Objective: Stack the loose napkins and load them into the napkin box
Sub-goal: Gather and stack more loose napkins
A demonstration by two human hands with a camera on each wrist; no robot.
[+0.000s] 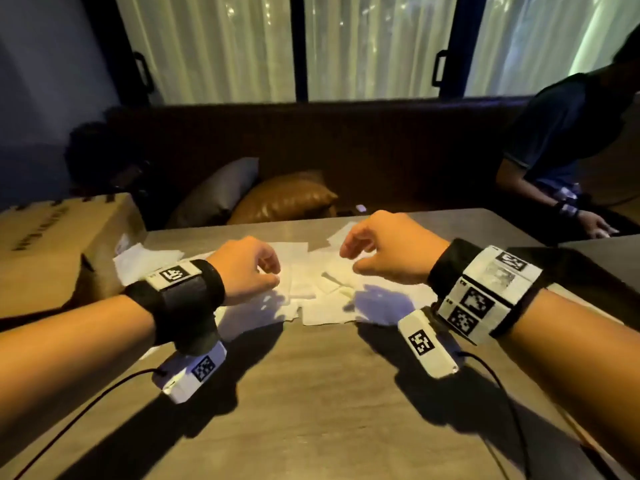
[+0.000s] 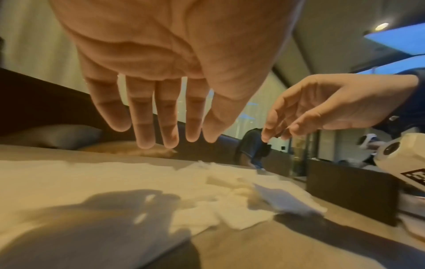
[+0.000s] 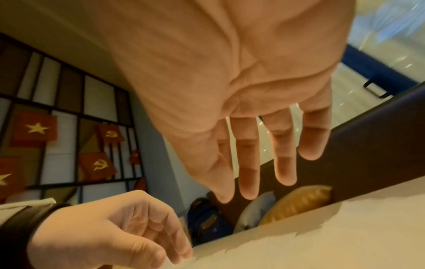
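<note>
My left hand [image 1: 247, 268] and right hand [image 1: 388, 249] hover just above the loose napkins [image 1: 322, 292], fingers relaxed and holding nothing, placed either side to gather the scatter inward. The napkins lie spread and overlapping on the tabletop [image 1: 311, 393]; the cardboard box [image 1: 59, 244] at my left may be the napkin box, though I cannot tell.

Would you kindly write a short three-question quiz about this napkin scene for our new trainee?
1. True or false: the left hand grips a napkin.
2. The loose napkins lie: A) scattered flat on the table; B) in one neat stack; C) inside a box.
3. Fill in: the cardboard box stands at the table's far ____ corner.

Key: 1 false, both it and the right hand hover empty; 2 A; 3 left.
</note>
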